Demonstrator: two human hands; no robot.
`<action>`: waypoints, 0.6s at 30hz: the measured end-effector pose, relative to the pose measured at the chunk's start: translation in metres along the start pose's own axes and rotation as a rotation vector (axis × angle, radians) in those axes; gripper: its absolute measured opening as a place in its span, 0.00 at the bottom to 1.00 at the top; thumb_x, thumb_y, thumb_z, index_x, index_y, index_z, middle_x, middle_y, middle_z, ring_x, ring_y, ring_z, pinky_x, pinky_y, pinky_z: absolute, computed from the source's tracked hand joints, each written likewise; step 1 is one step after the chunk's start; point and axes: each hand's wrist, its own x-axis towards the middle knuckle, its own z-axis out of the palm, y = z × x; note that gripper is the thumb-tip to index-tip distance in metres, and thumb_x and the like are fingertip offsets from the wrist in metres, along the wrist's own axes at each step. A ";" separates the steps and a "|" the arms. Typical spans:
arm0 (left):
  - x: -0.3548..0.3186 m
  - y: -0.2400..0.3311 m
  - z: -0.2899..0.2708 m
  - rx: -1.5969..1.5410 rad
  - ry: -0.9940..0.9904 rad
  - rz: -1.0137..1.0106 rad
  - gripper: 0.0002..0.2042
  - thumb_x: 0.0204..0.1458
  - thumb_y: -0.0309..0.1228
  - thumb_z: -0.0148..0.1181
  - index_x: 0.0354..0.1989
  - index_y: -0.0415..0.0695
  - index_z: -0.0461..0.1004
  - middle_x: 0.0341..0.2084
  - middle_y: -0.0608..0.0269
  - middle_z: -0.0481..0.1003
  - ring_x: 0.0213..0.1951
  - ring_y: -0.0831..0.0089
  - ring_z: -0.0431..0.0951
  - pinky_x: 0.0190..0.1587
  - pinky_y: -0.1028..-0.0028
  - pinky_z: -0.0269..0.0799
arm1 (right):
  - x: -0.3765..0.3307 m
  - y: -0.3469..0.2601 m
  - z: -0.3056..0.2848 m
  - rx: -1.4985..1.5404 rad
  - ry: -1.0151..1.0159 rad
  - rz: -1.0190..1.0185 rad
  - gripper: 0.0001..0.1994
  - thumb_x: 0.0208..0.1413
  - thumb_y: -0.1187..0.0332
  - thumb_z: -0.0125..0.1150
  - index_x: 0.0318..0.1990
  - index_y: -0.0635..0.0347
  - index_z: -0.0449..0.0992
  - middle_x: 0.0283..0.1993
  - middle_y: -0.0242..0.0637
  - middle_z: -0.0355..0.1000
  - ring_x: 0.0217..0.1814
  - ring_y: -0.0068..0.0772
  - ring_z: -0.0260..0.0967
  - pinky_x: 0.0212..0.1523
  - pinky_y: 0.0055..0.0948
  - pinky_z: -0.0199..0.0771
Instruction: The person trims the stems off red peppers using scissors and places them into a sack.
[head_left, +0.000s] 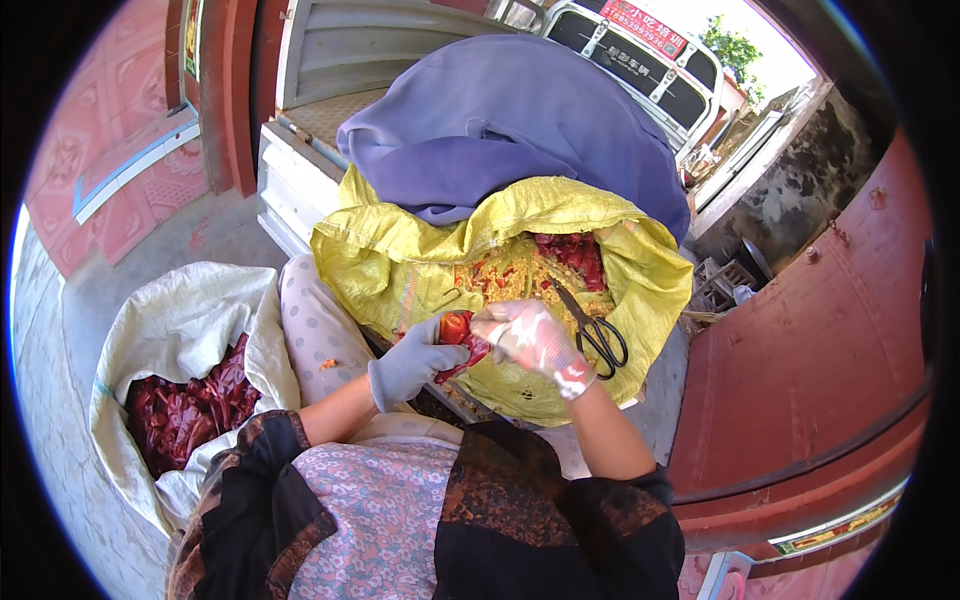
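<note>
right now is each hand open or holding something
Left hand: closed, holding a red pepper.
Right hand: fingers bent, grip cannot be told.

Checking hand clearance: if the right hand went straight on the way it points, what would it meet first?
Likely the red pepper held in the left hand; the right hand may already touch it, depth unclear.

Grey left glove (pixel 408 362), pink-white right glove (pixel 535 345), dark sleeves (pixel 265 500), floral front (pixel 365 515).
</note>
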 end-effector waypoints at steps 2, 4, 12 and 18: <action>-0.004 0.011 0.008 -0.085 0.040 -0.032 0.18 0.45 0.20 0.52 0.48 0.37 0.67 0.34 0.69 0.73 0.35 0.82 0.72 0.39 0.81 0.67 | 0.022 0.033 -0.024 -0.216 0.083 -0.204 0.11 0.52 0.61 0.56 0.34 0.61 0.75 0.31 0.41 0.75 0.34 0.37 0.73 0.35 0.29 0.71; -0.009 0.014 0.004 -0.203 0.026 -0.117 0.18 0.45 0.19 0.52 0.48 0.36 0.67 0.34 0.67 0.73 0.34 0.81 0.72 0.38 0.81 0.67 | 0.043 0.053 -0.051 -0.062 0.290 -0.018 0.10 0.51 0.63 0.56 0.35 0.58 0.76 0.35 0.42 0.74 0.38 0.40 0.72 0.38 0.32 0.71; -0.023 0.013 -0.002 -0.283 -0.106 -0.131 0.09 0.45 0.23 0.60 0.35 0.43 0.72 0.27 0.73 0.71 0.29 0.83 0.70 0.32 0.83 0.64 | 0.115 0.225 -0.086 -0.907 0.575 -0.287 0.16 0.45 0.62 0.57 0.42 0.56 0.76 0.42 0.45 0.72 0.46 0.46 0.68 0.47 0.40 0.67; -0.041 0.035 0.013 -0.315 0.044 -0.026 0.06 0.42 0.24 0.63 0.27 0.45 0.71 0.18 0.72 0.69 0.20 0.84 0.68 0.23 0.81 0.62 | 0.130 0.244 -0.076 -1.183 0.789 -0.106 0.15 0.47 0.59 0.58 0.40 0.58 0.76 0.41 0.45 0.72 0.44 0.46 0.68 0.45 0.40 0.67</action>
